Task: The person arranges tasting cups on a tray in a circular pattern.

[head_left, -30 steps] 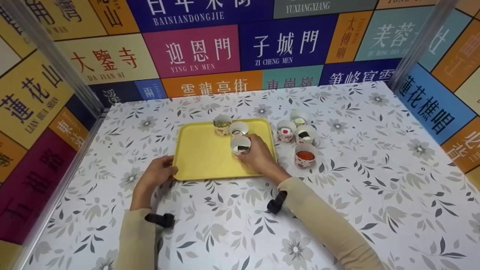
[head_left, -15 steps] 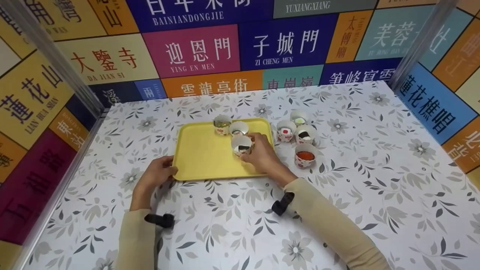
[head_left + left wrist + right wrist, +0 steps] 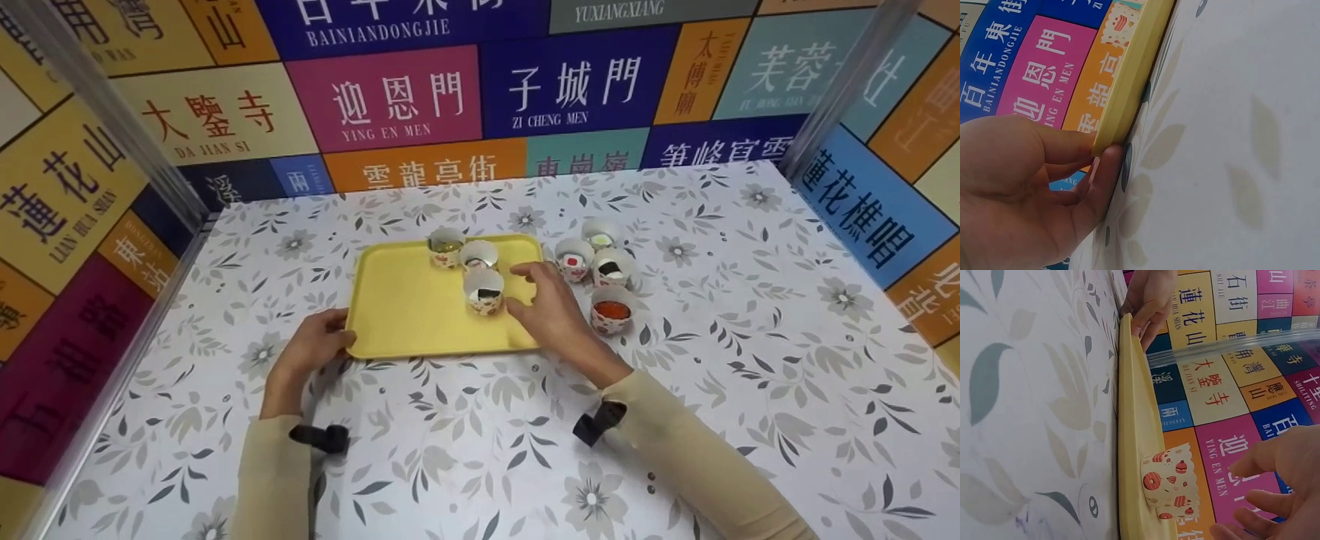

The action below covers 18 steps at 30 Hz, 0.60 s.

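Observation:
My left hand (image 3: 319, 343) pinches the near left corner of a yellow tray (image 3: 405, 322); in the left wrist view the thumb lies on top of its rim (image 3: 1131, 84) and a finger goes underneath. On the tray's right half stands a paper baking cup (image 3: 484, 301) with a black and white piece inside. Just right of it is my right hand (image 3: 551, 307), thumb and fingers spread apart, holding nothing. Behind that cup stand a second cup (image 3: 478, 259) and a third cup (image 3: 447, 251) with something yellow-green in it. The right wrist view shows the cup's cake-patterned side (image 3: 1169, 484).
Right of the tray stand several more paper cups: one with a red-and-white piece (image 3: 574, 262), one with a green-and-white piece (image 3: 601, 237), one with a black-and-white piece (image 3: 613, 271), one with orange-red filling (image 3: 611, 315). Lettered panels (image 3: 390, 97) rise behind the floral-covered table (image 3: 450, 450).
My right hand has let go of the black-and-white cup and drawn back to the right with its fingers spreading. The cup stays on the tray. My left hand keeps its place at the corner.

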Tool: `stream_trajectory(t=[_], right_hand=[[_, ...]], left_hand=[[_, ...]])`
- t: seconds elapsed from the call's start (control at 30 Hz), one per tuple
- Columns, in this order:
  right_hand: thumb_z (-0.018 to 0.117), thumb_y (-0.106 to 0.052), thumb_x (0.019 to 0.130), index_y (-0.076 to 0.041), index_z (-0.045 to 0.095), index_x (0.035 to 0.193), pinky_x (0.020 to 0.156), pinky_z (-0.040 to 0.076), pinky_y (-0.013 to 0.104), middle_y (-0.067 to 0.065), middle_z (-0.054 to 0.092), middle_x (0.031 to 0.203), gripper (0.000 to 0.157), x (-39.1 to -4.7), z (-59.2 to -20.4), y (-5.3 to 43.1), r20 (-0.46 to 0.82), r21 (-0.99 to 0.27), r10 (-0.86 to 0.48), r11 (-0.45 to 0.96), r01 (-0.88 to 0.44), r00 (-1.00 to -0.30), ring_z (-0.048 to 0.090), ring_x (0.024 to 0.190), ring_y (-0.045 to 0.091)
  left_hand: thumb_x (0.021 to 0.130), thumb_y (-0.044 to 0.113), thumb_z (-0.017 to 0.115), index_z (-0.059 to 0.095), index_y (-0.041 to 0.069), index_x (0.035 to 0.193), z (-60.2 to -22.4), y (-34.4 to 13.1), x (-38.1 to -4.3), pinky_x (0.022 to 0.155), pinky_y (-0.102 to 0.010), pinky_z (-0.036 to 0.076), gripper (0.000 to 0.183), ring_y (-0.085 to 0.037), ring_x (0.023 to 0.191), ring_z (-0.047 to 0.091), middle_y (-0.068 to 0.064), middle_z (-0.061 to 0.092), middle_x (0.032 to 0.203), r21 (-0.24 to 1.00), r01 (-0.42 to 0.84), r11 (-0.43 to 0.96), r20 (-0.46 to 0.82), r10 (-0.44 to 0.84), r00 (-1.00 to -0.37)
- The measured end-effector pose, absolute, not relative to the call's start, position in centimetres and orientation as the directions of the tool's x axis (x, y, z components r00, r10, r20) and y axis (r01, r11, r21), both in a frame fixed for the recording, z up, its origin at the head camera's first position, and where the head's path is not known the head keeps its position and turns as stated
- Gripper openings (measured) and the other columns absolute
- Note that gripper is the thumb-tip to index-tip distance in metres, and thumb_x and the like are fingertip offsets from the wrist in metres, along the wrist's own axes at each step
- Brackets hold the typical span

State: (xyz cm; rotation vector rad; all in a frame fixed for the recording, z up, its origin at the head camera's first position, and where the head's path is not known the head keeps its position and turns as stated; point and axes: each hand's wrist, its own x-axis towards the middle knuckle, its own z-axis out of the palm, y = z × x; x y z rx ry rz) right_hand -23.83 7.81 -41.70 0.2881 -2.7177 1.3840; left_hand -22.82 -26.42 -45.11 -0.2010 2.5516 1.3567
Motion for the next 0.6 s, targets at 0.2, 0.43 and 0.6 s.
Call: stream_trajectory(t=[0.2, 0.43, 0.6], right_hand=[[0.073, -0.011, 0.085, -0.003, 0.062, 0.126, 0.105, 0.046, 0.044, 0.015, 0.060, 0.129, 0.044, -23.1, -41.2, 9.5, 0.173, -0.827, -0.081, 0.530, -0.189, -0.982, 0.055, 0.124, 0.031], [0.075, -0.012, 0.084, -0.004, 0.066, 0.121, 0.104, 0.045, 0.047, 0.013, 0.062, 0.124, 0.039, -22.7, -41.4, 11.7, 0.271, -0.822, -0.033, 0.512, -0.249, -0.962, 0.057, 0.120, 0.030], [0.073, -0.010, 0.085, -0.005, 0.070, 0.114, 0.101, 0.045, 0.045, 0.012, 0.064, 0.116, 0.029, -22.5, -41.5, 12.8, 0.331, -0.806, 0.014, 0.524, -0.275, -0.943, 0.058, 0.112, 0.031]], left_hand=[[0.097, 0.004, 0.050, 0.040, -0.006, 0.149, -45.2, -26.5, -23.0, 0.078, -0.023, 0.054, 0.054, -0.022, 0.106, 0.064, -0.027, 0.055, 0.140, 0.791, -0.236, 0.565, -0.284, -0.004, -0.959], [0.099, 0.005, 0.049, 0.037, -0.005, 0.151, -45.2, -26.5, -23.0, 0.080, -0.025, 0.055, 0.054, -0.028, 0.113, 0.064, -0.028, 0.052, 0.143, 0.798, -0.226, 0.559, -0.284, 0.018, -0.959], [0.099, 0.006, 0.049, 0.038, -0.004, 0.151, -45.2, -26.6, -23.1, 0.080, -0.025, 0.055, 0.055, -0.027, 0.112, 0.064, -0.027, 0.053, 0.143, 0.779, -0.245, 0.577, -0.296, -0.006, -0.955]])
